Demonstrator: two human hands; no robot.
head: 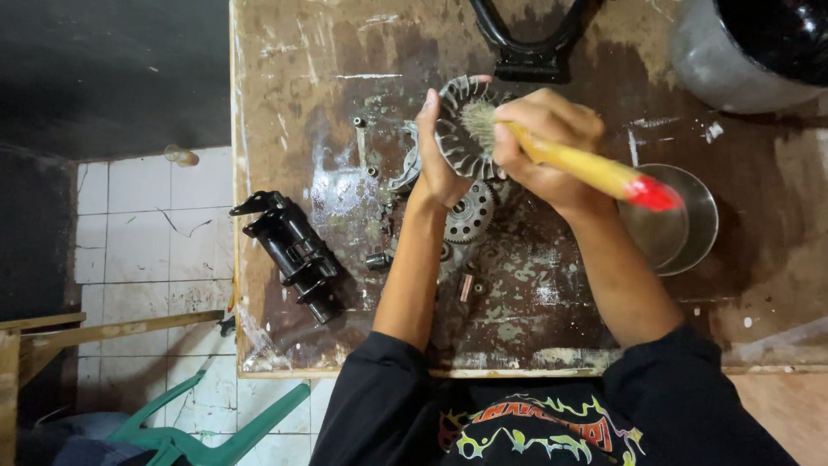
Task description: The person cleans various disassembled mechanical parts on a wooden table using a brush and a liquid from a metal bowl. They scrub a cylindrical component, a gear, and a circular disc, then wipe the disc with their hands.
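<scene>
While the left hand [440, 155] grips the finned metal fan wheel [461, 138] above the greasy workbench [293, 78], right hand [539, 142] clasps a yellow-handled brush [595, 170]. Wheel: likely rigid, oily, slippery; hold by rim.

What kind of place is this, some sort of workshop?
Probably a small engine repair workshop: an oil-stained wooden table, loose gears and metal parts, and a finned metal wheel being scrubbed with a yellow-handled brush.
</scene>
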